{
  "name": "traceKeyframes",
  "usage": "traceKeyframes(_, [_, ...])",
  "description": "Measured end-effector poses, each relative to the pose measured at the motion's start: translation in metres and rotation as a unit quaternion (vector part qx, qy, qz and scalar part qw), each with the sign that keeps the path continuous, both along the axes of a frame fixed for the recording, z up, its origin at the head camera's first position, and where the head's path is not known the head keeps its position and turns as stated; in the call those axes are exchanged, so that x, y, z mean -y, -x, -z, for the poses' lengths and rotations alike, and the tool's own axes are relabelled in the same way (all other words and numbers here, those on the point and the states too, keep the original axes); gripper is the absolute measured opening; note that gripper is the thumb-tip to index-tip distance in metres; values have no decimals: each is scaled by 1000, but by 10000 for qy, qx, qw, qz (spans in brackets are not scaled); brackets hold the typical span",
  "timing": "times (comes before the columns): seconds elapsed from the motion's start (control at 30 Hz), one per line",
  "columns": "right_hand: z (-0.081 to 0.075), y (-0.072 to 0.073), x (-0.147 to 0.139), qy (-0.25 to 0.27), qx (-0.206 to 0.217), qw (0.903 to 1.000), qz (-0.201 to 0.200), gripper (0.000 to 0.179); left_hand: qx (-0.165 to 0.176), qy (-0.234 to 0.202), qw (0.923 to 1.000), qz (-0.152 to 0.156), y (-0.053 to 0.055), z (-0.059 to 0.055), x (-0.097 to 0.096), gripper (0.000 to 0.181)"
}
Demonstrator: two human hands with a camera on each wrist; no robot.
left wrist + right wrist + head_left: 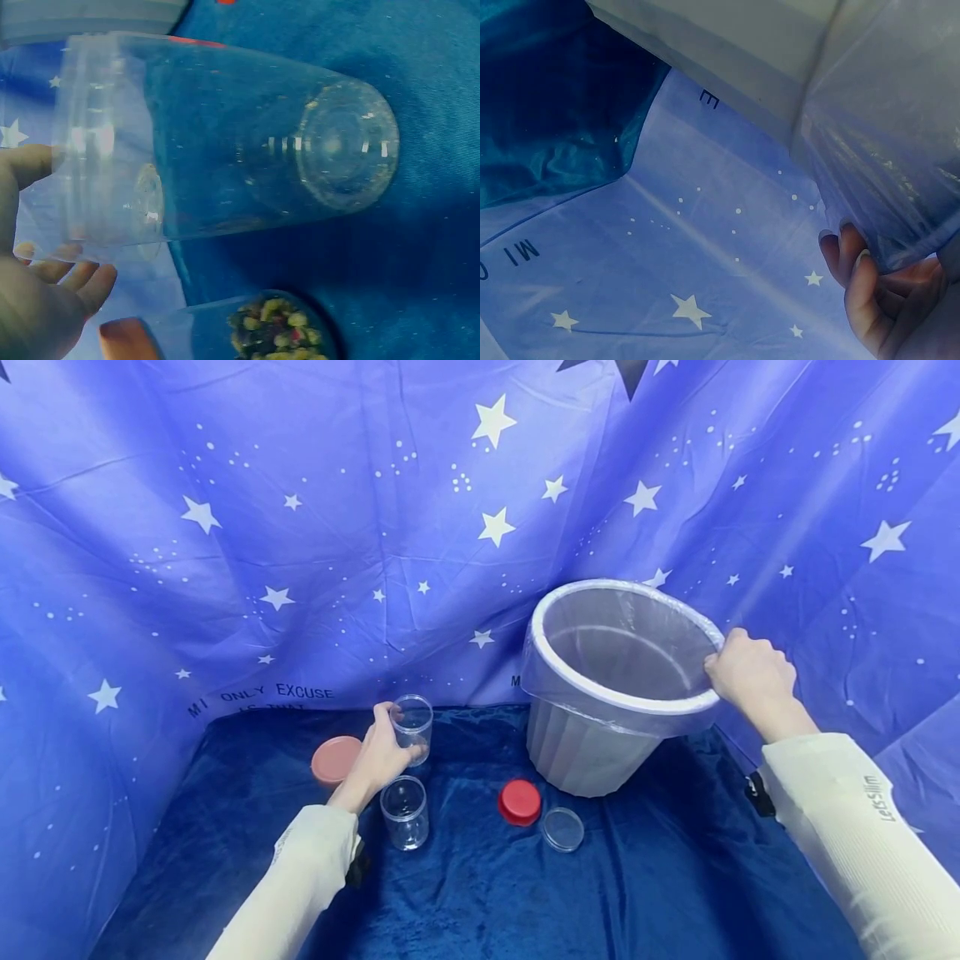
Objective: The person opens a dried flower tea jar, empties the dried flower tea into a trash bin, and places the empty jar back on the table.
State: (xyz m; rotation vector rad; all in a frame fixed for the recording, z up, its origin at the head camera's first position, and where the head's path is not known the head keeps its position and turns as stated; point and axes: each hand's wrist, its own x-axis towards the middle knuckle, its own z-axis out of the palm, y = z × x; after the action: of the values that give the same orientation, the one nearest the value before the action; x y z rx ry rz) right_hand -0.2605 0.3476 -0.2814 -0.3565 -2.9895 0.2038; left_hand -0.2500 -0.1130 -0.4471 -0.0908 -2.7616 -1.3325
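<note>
- Pink lid (337,760), left of centre in the head view: mostly hides its jar (281,330) — itself cut off by the left wrist view's bottom edge.
- Bin (731,49), upper right of the right wrist view: cropped.
- Left hand (45,300): cut off, lower left.
- Left sleeve (296,872), head view, lower left — print too small to read.

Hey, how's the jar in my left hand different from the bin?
The jar is clear; the bin is grey. The bin is far larger than the jar. A plastic liner overhangs the bin; the jar has none. Both are round and gripped: jar by your left hand, bin by your right hand.
</note>
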Motion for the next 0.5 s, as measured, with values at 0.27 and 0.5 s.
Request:
traceKeyframes(0.27, [0, 0, 0, -29, 24, 10000, 14, 44, 268, -16, 9995, 140, 0, 8, -1, 77])
traceKeyframes(0.5, [0, 0, 1, -30, 3, 10000, 28, 44, 368, -63, 9991, 194, 2, 9, -3, 78])
